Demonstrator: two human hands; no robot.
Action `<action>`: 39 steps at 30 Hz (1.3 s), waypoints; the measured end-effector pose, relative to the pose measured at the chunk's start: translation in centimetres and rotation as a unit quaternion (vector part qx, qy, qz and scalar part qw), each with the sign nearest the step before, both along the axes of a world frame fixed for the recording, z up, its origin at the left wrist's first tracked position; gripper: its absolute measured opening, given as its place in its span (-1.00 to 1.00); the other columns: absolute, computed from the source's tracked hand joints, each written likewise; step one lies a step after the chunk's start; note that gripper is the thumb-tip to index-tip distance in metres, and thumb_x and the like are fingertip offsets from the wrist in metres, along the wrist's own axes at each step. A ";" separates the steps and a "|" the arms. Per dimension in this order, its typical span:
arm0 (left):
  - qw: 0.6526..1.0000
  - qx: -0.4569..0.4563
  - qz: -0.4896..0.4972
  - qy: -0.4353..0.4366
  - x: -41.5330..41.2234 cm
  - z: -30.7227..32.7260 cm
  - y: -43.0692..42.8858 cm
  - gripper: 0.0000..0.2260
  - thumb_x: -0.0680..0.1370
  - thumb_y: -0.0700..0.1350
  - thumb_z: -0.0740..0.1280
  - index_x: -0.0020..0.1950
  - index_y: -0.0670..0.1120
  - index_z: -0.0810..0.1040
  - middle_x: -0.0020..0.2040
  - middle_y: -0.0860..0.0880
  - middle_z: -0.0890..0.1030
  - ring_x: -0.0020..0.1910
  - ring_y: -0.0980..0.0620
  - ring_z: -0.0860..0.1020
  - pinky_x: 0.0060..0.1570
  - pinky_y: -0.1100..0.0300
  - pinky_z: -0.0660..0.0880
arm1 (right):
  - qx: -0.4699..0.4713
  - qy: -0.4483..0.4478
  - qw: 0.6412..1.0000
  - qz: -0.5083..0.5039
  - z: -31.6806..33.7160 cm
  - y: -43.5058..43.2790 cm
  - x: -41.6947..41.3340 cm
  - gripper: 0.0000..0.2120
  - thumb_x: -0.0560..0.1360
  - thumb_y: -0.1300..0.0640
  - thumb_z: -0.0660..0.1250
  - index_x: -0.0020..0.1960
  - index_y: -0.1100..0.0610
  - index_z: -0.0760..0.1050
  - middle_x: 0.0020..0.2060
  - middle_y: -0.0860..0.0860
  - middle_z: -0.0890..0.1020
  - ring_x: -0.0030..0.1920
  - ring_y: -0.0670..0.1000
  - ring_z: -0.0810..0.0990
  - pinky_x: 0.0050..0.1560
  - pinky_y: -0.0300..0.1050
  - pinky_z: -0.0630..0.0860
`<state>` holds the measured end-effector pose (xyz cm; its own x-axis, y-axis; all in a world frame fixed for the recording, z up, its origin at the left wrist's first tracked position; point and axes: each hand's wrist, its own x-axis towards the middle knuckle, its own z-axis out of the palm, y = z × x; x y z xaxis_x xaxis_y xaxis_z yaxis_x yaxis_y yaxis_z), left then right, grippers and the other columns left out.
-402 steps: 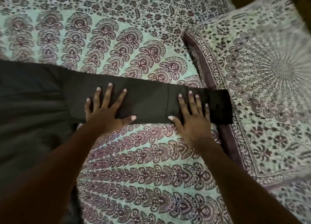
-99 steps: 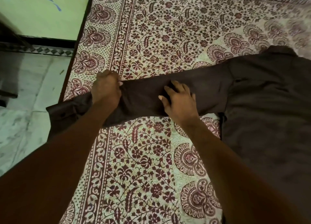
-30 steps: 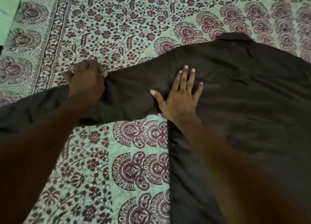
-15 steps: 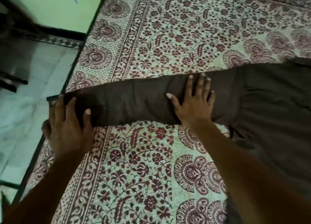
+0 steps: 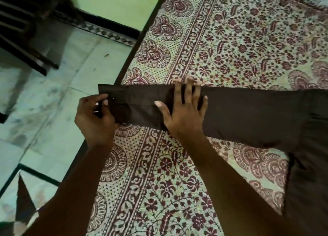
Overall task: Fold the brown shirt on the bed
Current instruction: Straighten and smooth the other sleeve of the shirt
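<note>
Brown shirt (image 5: 248, 115): it lies flat on the bed (image 5: 230, 40), with the body at the right edge of your view and one sleeve (image 5: 239, 111) stretched straight out to the left.
Sleeve: it runs across the bed's printed sheet (image 5: 159, 173) as a smooth band and passes under both of your hands.
Cuff (image 5: 113, 93): this end of the sleeve reaches past the left edge of the bed and hangs out over the floor (image 5: 44, 102).
Left hand (image 5: 94, 118): you grip the cuff end with curled fingers, thumb on top of the cloth, right at the bed's edge.
Right hand (image 5: 182, 111): you press it flat on the sleeve with straight, spread fingers, the tips reaching the sleeve's far edge and the thumb pointing toward your left hand.
Hands together: they sit apart on the same sleeve, with a short stretch of slightly creased cloth between them.
Shirt body: it lies well to the right of your right hand, beyond your right forearm.
Surroundings: pale tiled floor to the left of the bed, a green wall (image 5: 115, 3) beyond it, and blurred dark furniture (image 5: 21, 31) in the upper left corner.
</note>
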<state>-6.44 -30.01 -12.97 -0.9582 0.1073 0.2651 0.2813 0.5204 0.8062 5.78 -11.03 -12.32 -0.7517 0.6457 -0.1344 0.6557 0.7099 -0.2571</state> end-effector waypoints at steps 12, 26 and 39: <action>0.995 0.047 0.041 -0.076 0.0 -0.5 0.4 -0.84 0.63 -0.13 0.38 0.13 -0.15 0.71 0.02 0.06 0.67 -0.09 0.10 0.63 -0.06 0.48 0.47 | 0.074 0.016 0.980 0.186 -0.7 -5.4 -3.8 -0.28 0.65 -0.34 -0.06 0.69 0.03 0.04 0.69 0.01 0.04 0.67 0.21 -0.09 0.58 0.37 -0.10; 1.000 -0.017 0.024 -0.009 -0.5 -1.9 0.2 -0.80 0.59 -0.23 0.34 0.12 -0.19 0.74 0.11 -0.14 0.68 0.08 -0.04 0.64 0.12 0.26 0.55 | 0.062 0.013 0.965 0.253 -0.7 -5.6 -3.0 -0.41 0.70 -0.25 -0.07 0.68 -0.08 0.06 0.69 0.00 0.01 0.68 0.18 -0.10 0.57 0.35 0.00; 0.857 -0.388 -0.327 0.090 6.2 0.9 3.7 -0.51 0.71 0.09 0.05 0.67 0.13 0.17 0.69 0.04 0.16 0.67 -0.06 0.12 0.56 -0.19 0.16 | 0.020 0.001 0.998 0.054 -0.5 1.3 5.1 -0.42 0.69 -0.20 -0.10 0.68 -0.07 0.05 0.69 0.01 0.00 0.68 0.17 -0.09 0.61 0.27 -0.09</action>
<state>-0.28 -26.36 -12.05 -0.5773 0.8165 0.0082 0.8005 0.5640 0.2025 10.88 -9.72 -12.85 -0.8173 0.5659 -0.1083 0.5744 0.7860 -0.2286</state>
